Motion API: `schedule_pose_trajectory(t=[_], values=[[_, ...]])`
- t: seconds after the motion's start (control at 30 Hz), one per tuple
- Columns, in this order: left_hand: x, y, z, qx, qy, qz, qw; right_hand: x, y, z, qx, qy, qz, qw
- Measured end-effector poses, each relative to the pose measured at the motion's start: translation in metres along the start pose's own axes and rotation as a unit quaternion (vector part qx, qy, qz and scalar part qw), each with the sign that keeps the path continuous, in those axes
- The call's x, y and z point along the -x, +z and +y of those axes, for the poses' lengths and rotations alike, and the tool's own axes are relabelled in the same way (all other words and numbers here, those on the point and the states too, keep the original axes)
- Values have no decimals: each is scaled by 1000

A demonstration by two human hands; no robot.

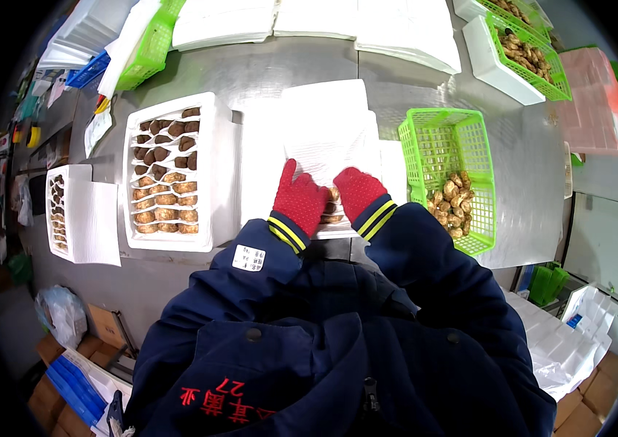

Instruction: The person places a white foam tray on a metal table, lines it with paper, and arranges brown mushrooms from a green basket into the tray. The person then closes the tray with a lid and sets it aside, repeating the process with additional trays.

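While a white sheet (323, 127) lies mid-way along the metal desk (527, 204), its long axis running near to far, brown pieces (334, 194) show at its near end. A white box (221, 175) at left holds rows of dark and tan lumps (165, 188); a green basket (431, 146) at right holds a loose tan pile (452, 202). The red-gloved left grip (299, 198) extends one finger forward, the right grip (361, 194) curls; whether either pinches anything cannot be told.

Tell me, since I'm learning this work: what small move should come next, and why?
Perhaps press the sheet against the mushrooms: the left hand and right hand are at it, either side of them, and the bigger box at left has white between rows.
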State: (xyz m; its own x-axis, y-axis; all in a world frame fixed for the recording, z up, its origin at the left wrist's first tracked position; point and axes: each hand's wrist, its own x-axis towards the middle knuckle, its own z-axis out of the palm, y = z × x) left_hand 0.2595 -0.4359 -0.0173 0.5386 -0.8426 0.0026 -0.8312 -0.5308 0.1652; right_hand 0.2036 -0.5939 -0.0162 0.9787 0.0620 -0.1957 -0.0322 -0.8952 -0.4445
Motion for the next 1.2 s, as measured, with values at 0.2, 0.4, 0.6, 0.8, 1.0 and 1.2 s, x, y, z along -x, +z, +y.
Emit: schedule_pose_trajectory(t=[0.2,0.4,0.6,0.8,1.0,1.2], values=[[0,12,-1,15,13,59,998,-24,-11,-7,184,-14,2,983],[-14,-5,-1,-10,1,-66,998,-30,-12,-6,197,-2,-53,979],[-19,-6,-23,-37,3,85,996,-32,-38,-21,140,-4,-36,989],[-27,3,-22,-100,-15,-5,995,-26,-6,-3,210,-44,19,977],[-31,0,-26,-76,7,9,997,-46,-9,-9,207,11,-20,978],[-33,3,-29,-80,6,-5,997,-52,-26,-13,173,-22,18,984]])
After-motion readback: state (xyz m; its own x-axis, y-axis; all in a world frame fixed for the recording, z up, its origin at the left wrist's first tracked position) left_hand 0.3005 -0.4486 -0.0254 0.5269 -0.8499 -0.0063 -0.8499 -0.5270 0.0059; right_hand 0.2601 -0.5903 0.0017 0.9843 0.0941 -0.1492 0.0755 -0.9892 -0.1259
